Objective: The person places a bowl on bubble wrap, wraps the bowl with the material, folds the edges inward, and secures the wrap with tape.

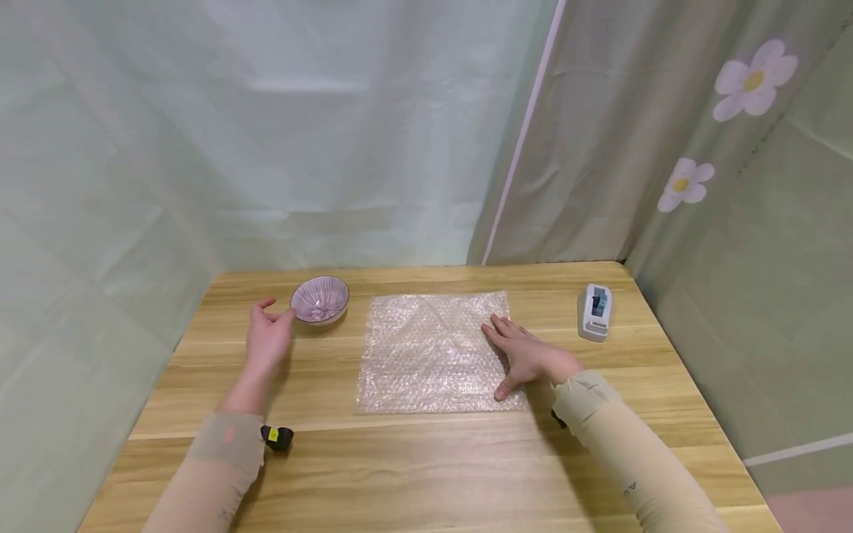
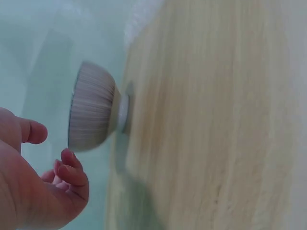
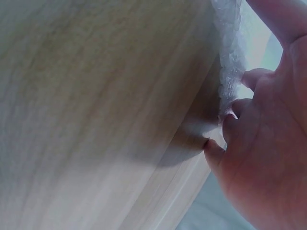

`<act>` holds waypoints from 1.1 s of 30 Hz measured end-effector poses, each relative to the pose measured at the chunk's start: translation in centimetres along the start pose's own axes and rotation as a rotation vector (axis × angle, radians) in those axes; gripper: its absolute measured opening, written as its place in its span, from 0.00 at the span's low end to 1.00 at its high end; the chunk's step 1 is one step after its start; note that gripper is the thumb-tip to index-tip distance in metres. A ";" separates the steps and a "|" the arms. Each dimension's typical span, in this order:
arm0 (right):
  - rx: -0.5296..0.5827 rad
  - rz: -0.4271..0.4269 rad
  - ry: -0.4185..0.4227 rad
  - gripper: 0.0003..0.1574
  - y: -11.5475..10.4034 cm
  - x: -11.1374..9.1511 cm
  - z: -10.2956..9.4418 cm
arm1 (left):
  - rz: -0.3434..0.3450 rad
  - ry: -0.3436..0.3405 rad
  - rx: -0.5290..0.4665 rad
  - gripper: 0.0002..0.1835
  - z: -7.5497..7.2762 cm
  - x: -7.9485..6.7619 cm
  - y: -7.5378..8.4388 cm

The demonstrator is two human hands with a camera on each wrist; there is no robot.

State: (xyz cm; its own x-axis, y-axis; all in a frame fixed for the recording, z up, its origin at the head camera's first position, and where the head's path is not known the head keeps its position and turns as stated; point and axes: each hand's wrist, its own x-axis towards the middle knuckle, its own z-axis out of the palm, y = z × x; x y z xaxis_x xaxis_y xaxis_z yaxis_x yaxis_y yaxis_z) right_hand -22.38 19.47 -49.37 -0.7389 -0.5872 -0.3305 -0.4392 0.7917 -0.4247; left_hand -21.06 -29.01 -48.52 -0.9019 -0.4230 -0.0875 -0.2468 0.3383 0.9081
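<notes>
A small bowl [image 1: 321,296] with purple stripes stands upright at the back left of the table. My left hand [image 1: 268,337] is at its near left rim, thumb and fingers apart. In the left wrist view, the bowl [image 2: 93,108] lies just beyond the fingertips of the left hand [image 2: 43,191], and nothing is gripped; whether a fingertip touches the rim I cannot tell. A flat sheet of bubble wrap [image 1: 426,355] lies mid-table. With fingers spread, my right hand [image 1: 526,357] rests on its right edge. Seen from the right wrist, those fingertips [image 3: 229,129] meet the bubble wrap's edge [image 3: 229,57].
To the right of the bubble wrap stands a grey-white tape dispenser [image 1: 595,312] with a blue roll. The wooden table [image 1: 413,474] has pale green curtains [image 1: 346,148] hanging behind it and at both sides.
</notes>
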 end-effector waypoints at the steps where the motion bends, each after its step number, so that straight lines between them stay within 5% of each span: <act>1: -0.001 -0.001 0.002 0.92 0.0 0.0 0.0 | -0.015 -0.009 0.002 0.36 0.0 0.3 -0.2; 13: -0.008 0.022 -0.008 0.93 0.1 0.2 0.0 | -0.112 -0.319 -0.074 0.36 0.0 2.6 -0.7; 24: -0.037 0.055 -0.035 0.93 -0.4 0.0 -0.2 | -0.107 -0.410 -0.050 0.28 0.6 2.6 -0.8; 33: -0.035 0.074 -0.025 0.94 -0.3 0.3 -0.2 | -0.106 -0.421 -0.097 0.27 0.8 2.8 -0.9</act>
State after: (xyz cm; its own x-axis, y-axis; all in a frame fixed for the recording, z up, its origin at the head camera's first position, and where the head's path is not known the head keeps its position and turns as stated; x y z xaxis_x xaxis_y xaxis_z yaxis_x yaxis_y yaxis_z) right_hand -22.59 19.05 -49.14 -0.7576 -0.5302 -0.3807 -0.4013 0.8384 -0.3690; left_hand -23.62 -29.84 -49.87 -0.9440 -0.0653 -0.3234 -0.3297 0.2226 0.9175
